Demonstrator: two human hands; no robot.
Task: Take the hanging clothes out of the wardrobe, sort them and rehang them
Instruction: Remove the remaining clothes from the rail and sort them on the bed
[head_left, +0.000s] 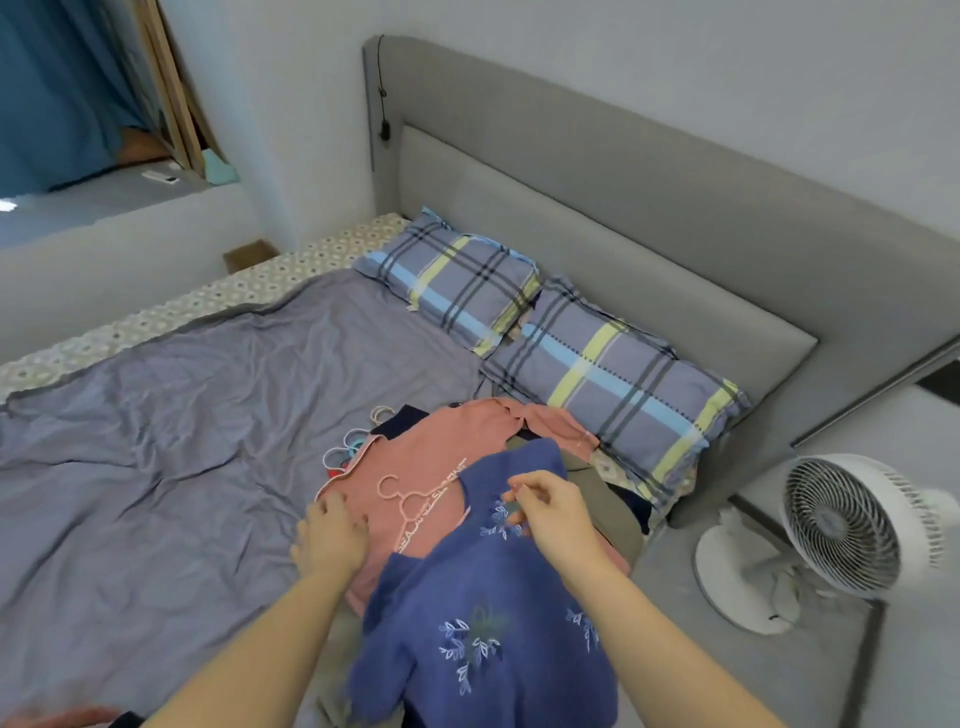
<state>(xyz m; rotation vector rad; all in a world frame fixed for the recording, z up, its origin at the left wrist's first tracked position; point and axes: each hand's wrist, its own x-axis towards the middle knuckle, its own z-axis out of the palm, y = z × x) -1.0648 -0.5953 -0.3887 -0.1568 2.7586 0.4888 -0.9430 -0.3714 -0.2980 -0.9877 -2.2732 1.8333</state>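
the person is bending over the right side of the bed (182, 441), where the clothes are lying in a heap just in front of the checked pillows (613, 384). the wardrobe is not showing from here, so the bed is serving as the sorting place. the right hand (556, 512) is pinching the blue top (483, 597) by the cloth near its neckline, probably to find the opening. the rest of the top is draping down toward the near edge. the left hand (332, 535) is resting on the pink garment (415, 452) with its fingers loosely bent. it is grasping nothing that i can make out, and it looks to be pinning the heap down. a pink hanger (408, 501) is lying loose on the pink garment, between the two hands, within easy reach for the blue top. more hangers (345, 449) are poking out at the far left of the heap. a white fan (857, 525) is standing on the floor to the right.
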